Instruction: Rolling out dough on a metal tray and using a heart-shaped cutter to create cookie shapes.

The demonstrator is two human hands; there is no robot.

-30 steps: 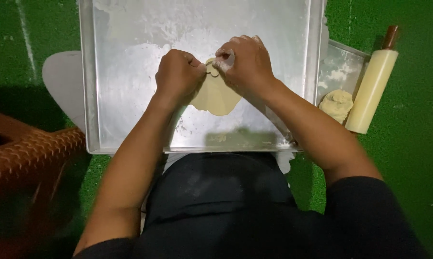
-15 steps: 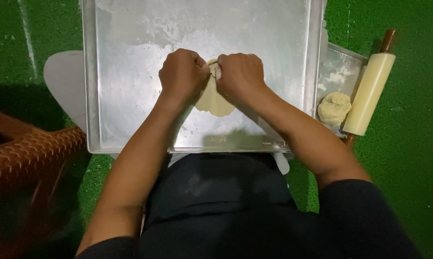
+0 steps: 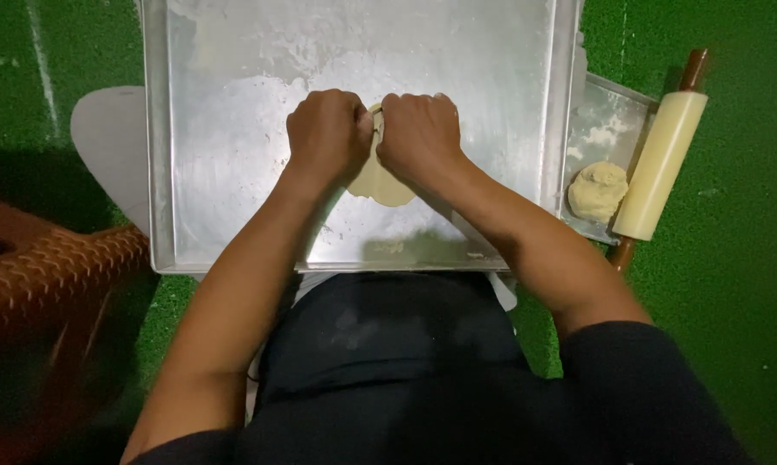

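A flat, pale round of dough point(image 3: 381, 182) lies on a large floured metal tray point(image 3: 233, 155). My left hand point(image 3: 326, 138) and my right hand point(image 3: 419, 136) sit side by side over its far edge, fingers curled and pinching the dough between them. Most of the round is hidden under my hands; only its near part shows.
A ball of dough point(image 3: 597, 191) rests on a smaller metal tray point(image 3: 605, 129) to the right, beside a cream rolling pin point(image 3: 661, 164) with brown handles. A woven brown basket point(image 3: 52, 275) stands at the left. Green matting point(image 3: 733, 258) surrounds the trays.
My two hands have drawn closer together over the dough's far edge, and the visible part of the round has shrunk beneath them.
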